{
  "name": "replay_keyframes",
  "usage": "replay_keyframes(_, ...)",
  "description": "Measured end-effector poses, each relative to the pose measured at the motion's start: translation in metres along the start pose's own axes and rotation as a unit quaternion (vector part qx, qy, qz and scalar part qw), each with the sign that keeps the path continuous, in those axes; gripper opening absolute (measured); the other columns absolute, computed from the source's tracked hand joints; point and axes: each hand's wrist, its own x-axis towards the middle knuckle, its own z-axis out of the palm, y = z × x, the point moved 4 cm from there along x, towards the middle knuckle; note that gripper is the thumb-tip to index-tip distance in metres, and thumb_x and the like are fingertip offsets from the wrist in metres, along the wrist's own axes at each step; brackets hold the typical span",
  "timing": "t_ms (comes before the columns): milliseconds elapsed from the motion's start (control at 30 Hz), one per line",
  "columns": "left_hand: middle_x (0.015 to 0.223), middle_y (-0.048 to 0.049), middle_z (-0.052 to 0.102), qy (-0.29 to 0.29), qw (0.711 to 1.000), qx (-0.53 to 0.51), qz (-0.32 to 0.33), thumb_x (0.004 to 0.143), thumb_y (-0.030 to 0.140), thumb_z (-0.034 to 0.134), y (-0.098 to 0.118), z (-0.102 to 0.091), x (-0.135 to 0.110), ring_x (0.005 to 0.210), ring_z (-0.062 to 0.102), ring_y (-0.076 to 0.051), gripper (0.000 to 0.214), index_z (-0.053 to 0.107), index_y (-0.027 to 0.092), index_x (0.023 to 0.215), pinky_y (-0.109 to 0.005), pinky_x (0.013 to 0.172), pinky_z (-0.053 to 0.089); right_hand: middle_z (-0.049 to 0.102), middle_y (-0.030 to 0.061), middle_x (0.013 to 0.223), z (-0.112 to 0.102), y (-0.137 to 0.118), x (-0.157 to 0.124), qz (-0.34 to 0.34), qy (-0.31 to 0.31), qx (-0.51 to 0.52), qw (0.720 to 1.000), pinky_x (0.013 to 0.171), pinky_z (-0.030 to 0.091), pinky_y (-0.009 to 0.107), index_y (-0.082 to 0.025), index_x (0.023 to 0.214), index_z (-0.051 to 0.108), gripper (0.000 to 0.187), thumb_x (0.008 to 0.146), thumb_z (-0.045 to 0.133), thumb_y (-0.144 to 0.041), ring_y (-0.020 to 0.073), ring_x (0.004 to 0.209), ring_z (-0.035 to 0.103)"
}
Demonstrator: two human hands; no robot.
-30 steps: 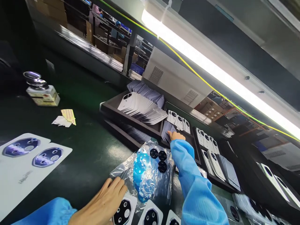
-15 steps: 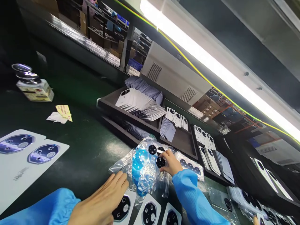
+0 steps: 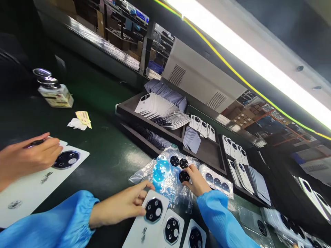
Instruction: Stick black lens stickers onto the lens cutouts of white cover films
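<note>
My left hand (image 3: 121,206) grips the top corner of a white phone back cover (image 3: 144,232) with a black camera ring (image 3: 153,210), at the near edge of the green mat. Two more such covers (image 3: 172,230) lie right of it. My right hand (image 3: 198,182) pinches a black round lens disc (image 3: 184,176) on a clear plastic bag (image 3: 168,187). Two more black discs (image 3: 179,162) and a blue film (image 3: 159,172) lie on the same bag.
A co-worker's hand (image 3: 28,156) holds a dark tool over another white cover (image 3: 67,160) at the left. Dark trays (image 3: 129,110) of stacked covers stand behind the bag. A small bottle (image 3: 53,93) and a yellow sticker sheet (image 3: 83,118) lie far left. A bagged lens strip (image 3: 217,181) lies right of my right hand.
My right hand came back from the tray to the bag and took a black disc. My left hand shifted right onto the white cover. A co-worker's hand has come in from the left.
</note>
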Motion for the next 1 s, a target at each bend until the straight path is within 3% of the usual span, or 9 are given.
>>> replay_keyframes(100,0.093,-0.0019,0.067,0.04,0.998,-0.036,0.027,0.072,0.025,0.068,0.005,-0.006,0.008,0.091,0.065,-0.022,0.043,0.045,0.02,0.108,-0.033,0.081,0.046,0.051,0.0117,0.104,0.003,0.001,-0.003,-0.032,0.015,0.0,0.999,0.085,0.049,0.046,-0.015,0.105,0.055,0.04,0.068,0.066,-0.007,0.0284,0.1,0.054)
replay_keyframes(267,0.099,-0.0047,0.068,0.059,0.997,-0.04,0.015,0.074,0.033,0.07,0.019,-0.004,0.011,0.103,0.062,-0.025,0.046,0.049,0.019,0.113,-0.038,0.092,0.042,0.051,0.0108,0.101,0.015,0.01,-0.006,-0.058,0.068,0.002,0.996,0.078,0.052,0.044,-0.015,0.105,0.054,0.045,0.063,0.065,-0.007,0.0264,0.092,0.056)
replay_keyframes(400,0.099,-0.0056,0.068,0.056,0.998,-0.034,0.021,0.074,0.035,0.069,0.025,-0.002,0.017,0.098,0.063,-0.025,0.045,0.05,0.018,0.112,-0.038,0.091,0.043,0.051,0.0072,0.097,0.02,0.019,-0.008,-0.063,0.11,0.013,0.992,0.079,0.052,0.043,-0.018,0.106,0.053,0.047,0.062,0.064,-0.007,0.0241,0.09,0.056)
replay_keyframes(500,0.096,-0.0049,0.068,0.063,0.997,-0.039,0.02,0.074,0.033,0.068,0.026,-0.003,0.024,0.094,0.064,-0.025,0.04,0.05,0.018,0.107,-0.038,0.088,0.045,0.052,0.0064,0.098,0.011,0.019,-0.013,-0.056,0.133,0.025,0.989,0.076,0.053,0.041,-0.02,0.11,0.051,0.046,0.067,0.062,-0.011,0.0228,0.088,0.056)
replay_keyframes(633,0.094,-0.0039,0.069,0.071,0.997,-0.035,0.019,0.074,0.032,0.067,0.027,-0.004,0.03,0.093,0.065,-0.024,0.035,0.05,0.019,0.102,-0.037,0.086,0.046,0.052,0.0048,0.096,-0.015,0.003,-0.026,-0.048,0.132,0.061,0.988,0.068,0.053,0.035,-0.023,0.113,0.051,0.037,0.076,0.056,-0.018,0.0194,0.081,0.055)
replay_keyframes(767,0.094,-0.0045,0.07,0.074,0.996,-0.041,0.023,0.074,0.029,0.065,0.025,-0.005,0.034,0.093,0.066,-0.025,0.034,0.051,0.019,0.103,-0.036,0.084,0.048,0.052,0.0037,0.096,-0.034,-0.023,-0.038,-0.047,0.122,0.118,0.984,0.068,0.053,0.032,-0.024,0.112,0.053,0.036,0.076,0.057,-0.018,0.0166,0.075,0.055)
replay_keyframes(1000,0.097,-0.0063,0.07,0.075,0.997,-0.028,0.022,0.075,0.024,0.061,0.021,-0.007,0.037,0.097,0.066,-0.026,0.034,0.05,0.017,0.106,-0.037,0.086,0.049,0.052,0.0043,0.097,-0.029,-0.05,-0.048,-0.071,0.117,0.12,0.983,0.068,0.054,0.031,-0.023,0.113,0.05,0.043,0.073,0.056,-0.01,0.0177,0.081,0.056)
